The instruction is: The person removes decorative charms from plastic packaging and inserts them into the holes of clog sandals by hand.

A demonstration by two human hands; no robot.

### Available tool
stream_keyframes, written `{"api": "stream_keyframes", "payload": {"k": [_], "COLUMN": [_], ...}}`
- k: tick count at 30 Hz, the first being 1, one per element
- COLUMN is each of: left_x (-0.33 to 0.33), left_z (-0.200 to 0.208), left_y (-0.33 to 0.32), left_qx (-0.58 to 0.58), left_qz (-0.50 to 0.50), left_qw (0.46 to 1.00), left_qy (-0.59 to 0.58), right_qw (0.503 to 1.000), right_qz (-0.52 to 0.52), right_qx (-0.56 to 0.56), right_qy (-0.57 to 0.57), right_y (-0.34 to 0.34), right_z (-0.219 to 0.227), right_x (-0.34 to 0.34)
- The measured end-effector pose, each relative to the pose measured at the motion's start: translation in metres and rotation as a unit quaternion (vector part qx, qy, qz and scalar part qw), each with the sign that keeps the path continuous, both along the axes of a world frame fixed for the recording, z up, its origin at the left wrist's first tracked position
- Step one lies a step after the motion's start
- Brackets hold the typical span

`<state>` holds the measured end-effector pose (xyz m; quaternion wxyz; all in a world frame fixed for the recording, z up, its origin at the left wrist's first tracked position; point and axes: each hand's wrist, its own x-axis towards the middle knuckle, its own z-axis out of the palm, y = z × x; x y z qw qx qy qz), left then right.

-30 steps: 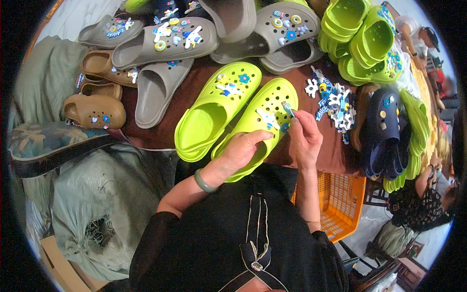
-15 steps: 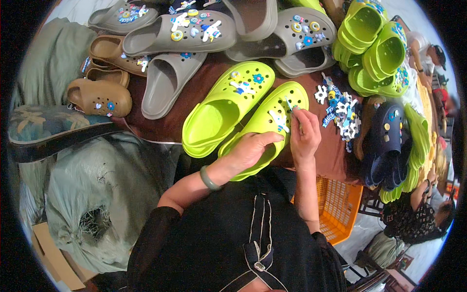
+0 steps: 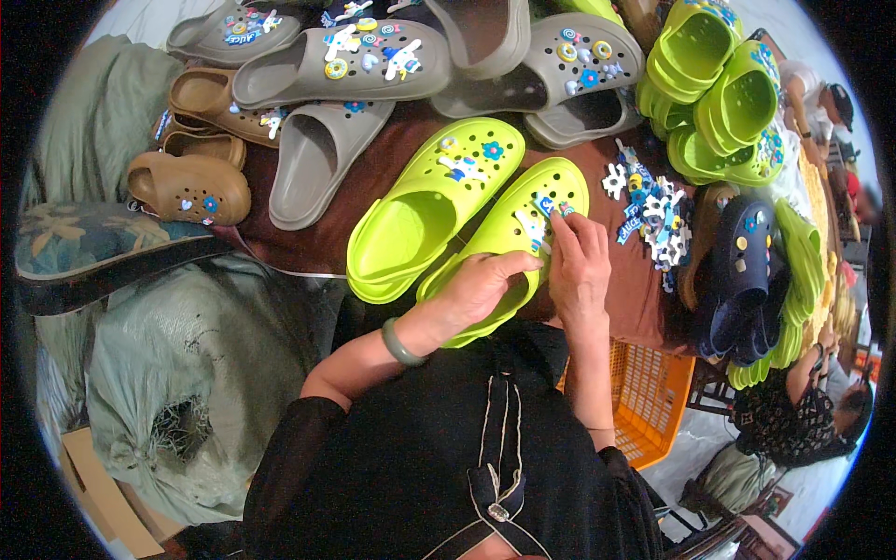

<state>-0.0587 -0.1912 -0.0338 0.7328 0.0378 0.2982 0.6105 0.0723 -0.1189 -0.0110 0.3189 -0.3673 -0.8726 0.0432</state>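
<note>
A pair of lime-green clogs lies before me on a brown cloth. My left hand is wrapped over the side of the right clog, its thumb across the opening and its other fingers hidden. My right hand has its fingertips pinched on a small blue charm at the clog's holed top. Beside it a white character charm sits on the same clog. The left clog carries a blue flower charm and a white character charm. A heap of loose charms lies right of my right hand.
Grey clogs and brown clogs stand at the back and left. Stacked lime clogs and navy clogs are on the right. An orange crate is below the table edge, a green sack at left. Other people sit far right.
My right hand has turned and come slightly down and left over the clog. A blue charm now shows at its fingertips on the clog's top. The left hand keeps its hold.
</note>
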Motion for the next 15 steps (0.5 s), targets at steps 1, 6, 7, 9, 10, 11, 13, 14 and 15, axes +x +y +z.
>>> {"api": "stream_keyframes", "payload": {"k": [1,6,7,9,10,11,13,14,15], "left_x": [0.0,0.0,0.0,0.0,0.0,0.0,-0.002,-0.003,-0.003], "left_z": [-0.002,0.007,0.008,0.008,0.006,0.005,0.004,0.004,0.004], "left_y": [0.002,0.004,0.003,0.004,0.004,0.004,0.003,0.003,0.003], "left_qx": [-0.02,-0.03,-0.026,-0.021,-0.023,-0.025,-0.038,-0.049,-0.049], "left_qz": [-0.012,-0.017,-0.013,-0.011,-0.007,-0.004,-0.016,-0.027,-0.028], "left_qw": [1.0,0.999,1.0,1.0,1.0,1.0,0.999,0.998,0.998], "left_qy": [0.006,0.013,0.009,0.005,0.002,0.0,0.01,0.02,0.019], "right_qw": [1.0,0.999,0.998,0.998,0.997,0.997,0.995,0.995,0.995], "right_qz": [-0.004,0.006,0.013,0.017,0.022,0.022,0.022,0.021,0.021], "right_qx": [-0.007,-0.029,-0.037,-0.047,-0.056,-0.057,-0.081,-0.081,-0.084], "right_qy": [-0.019,-0.044,-0.047,-0.049,-0.051,-0.051,-0.048,-0.048,-0.052], "right_y": [0.0,0.004,0.004,0.005,0.005,0.005,0.005,0.006,0.006], "right_z": [0.002,0.007,0.008,0.009,0.01,0.011,0.013,0.014,0.015], "right_x": [0.001,0.004,0.003,0.004,0.004,0.003,0.004,0.004,0.005]}}
